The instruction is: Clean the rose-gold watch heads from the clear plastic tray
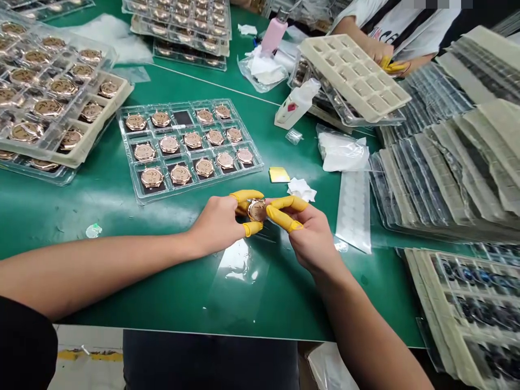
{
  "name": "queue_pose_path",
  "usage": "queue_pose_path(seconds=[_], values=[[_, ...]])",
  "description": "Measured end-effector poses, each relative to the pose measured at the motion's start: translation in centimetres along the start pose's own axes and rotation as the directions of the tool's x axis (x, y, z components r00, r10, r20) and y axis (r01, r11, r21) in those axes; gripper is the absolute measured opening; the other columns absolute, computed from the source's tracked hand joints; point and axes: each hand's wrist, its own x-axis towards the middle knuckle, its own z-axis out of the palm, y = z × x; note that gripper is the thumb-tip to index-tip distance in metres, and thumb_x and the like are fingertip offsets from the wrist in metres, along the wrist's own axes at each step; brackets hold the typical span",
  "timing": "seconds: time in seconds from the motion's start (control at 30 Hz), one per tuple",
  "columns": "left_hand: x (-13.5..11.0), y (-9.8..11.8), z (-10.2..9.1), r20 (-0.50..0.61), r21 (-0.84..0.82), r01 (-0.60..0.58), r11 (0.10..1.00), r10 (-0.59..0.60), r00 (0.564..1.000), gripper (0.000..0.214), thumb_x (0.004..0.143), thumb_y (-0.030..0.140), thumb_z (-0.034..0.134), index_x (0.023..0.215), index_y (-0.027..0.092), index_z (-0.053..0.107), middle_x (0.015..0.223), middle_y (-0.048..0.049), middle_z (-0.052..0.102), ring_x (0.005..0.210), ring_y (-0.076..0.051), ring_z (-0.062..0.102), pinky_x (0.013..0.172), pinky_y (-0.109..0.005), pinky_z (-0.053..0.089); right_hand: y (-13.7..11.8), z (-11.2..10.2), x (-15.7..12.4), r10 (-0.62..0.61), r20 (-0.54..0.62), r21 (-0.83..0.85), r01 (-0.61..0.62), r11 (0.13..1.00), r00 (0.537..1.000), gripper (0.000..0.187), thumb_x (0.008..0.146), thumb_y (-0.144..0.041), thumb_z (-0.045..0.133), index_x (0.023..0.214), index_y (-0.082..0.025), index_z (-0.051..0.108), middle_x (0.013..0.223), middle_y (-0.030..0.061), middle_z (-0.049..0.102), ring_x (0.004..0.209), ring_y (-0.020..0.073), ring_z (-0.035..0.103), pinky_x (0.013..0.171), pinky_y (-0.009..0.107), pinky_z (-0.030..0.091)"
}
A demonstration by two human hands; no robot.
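Observation:
Both my hands pinch one rose-gold watch case [257, 210] above the green table [122, 206]. My left hand [221, 222] grips it from the left with yellow finger cots on thumb and forefinger. My right hand [309, 233] closes on it from the right, also in yellow cots. Just behind lies a clear plastic tray [189, 149] holding several more rose-gold watch cases, with one compartment in its back row bare.
Stacked trays of watch cases [52, 97] sit far left and more trays [182, 24] at the back. Piles of cream and clear trays [455, 162] fill the right side. Another person's hand [382, 54] holds a cream tray [353, 76]. A yellow pad [279, 174] and white wipes [301, 189] lie nearby.

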Motion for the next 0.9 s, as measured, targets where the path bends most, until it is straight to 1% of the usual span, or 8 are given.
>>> queue_pose_path(seconds=[0.13, 0.3, 0.53, 0.73, 0.9], values=[[0.03, -0.09, 0.00, 0.009, -0.001, -0.002, 1.000, 0.002, 1.000, 0.055, 0.079, 0.022, 0.080, 0.133, 0.021, 0.075, 0.115, -0.0028, 0.085, 0.103, -0.023, 0.082, 0.098, -0.036, 0.068, -0.11, 0.15, -0.02, -0.014, -0.009, -0.020, 0.014, 1.000, 1.000, 0.035, 0.074, -0.054, 0.095, 0.085, -0.026, 0.077, 0.107, 0.0052, 0.082, 0.106, 0.0234, 0.075, 0.102, 0.043, 0.061], [0.10, -0.30, -0.08, 0.033, 0.045, -0.007, 0.999, 0.005, 0.999, 0.059, 0.080, 0.022, 0.080, 0.138, 0.022, 0.074, 0.117, -0.0026, 0.085, 0.103, -0.024, 0.082, 0.101, -0.038, 0.067, -0.06, 0.17, 0.03, -0.027, -0.007, -0.035, 0.026, 0.999, 1.000, 0.033, 0.075, -0.052, 0.094, 0.087, -0.026, 0.078, 0.101, 0.0040, 0.080, 0.101, 0.0213, 0.075, 0.100, 0.040, 0.061], [0.15, -0.11, -0.16, 0.026, 0.067, -0.007, 0.998, 0.005, 1.000, 0.060, 0.079, 0.021, 0.081, 0.138, 0.021, 0.074, 0.119, -0.0022, 0.085, 0.103, -0.023, 0.082, 0.103, -0.038, 0.066, -0.05, 0.14, 0.01, -0.020, 0.006, -0.065, 0.021, 0.998, 1.000, 0.035, 0.076, -0.054, 0.093, 0.088, -0.025, 0.077, 0.098, 0.0050, 0.081, 0.096, 0.0211, 0.075, 0.095, 0.038, 0.061], [0.13, -0.12, -0.20, 0.028, 0.085, -0.003, 0.996, 0.001, 1.000, 0.059, 0.079, 0.022, 0.081, 0.138, 0.022, 0.074, 0.116, -0.0024, 0.085, 0.102, -0.024, 0.082, 0.101, -0.039, 0.067, -0.08, 0.21, 0.14, -0.013, -0.011, -0.070, 0.012, 0.997, 1.000, 0.039, 0.074, -0.057, 0.094, 0.086, -0.024, 0.077, 0.095, 0.0049, 0.080, 0.093, 0.0204, 0.075, 0.092, 0.038, 0.061], [0.12, -0.40, -0.13, 0.025, 0.077, -0.007, 0.997, 0.005, 1.000, 0.057, 0.079, 0.023, 0.081, 0.136, 0.023, 0.075, 0.113, -0.0017, 0.085, 0.099, -0.023, 0.082, 0.098, -0.037, 0.067, -0.08, 0.27, 0.25, -0.008, -0.003, -0.076, 0.008, 0.997, 1.000, 0.041, 0.074, -0.060, 0.092, 0.086, -0.025, 0.076, 0.095, 0.0050, 0.080, 0.094, 0.0215, 0.075, 0.092, 0.039, 0.062]])
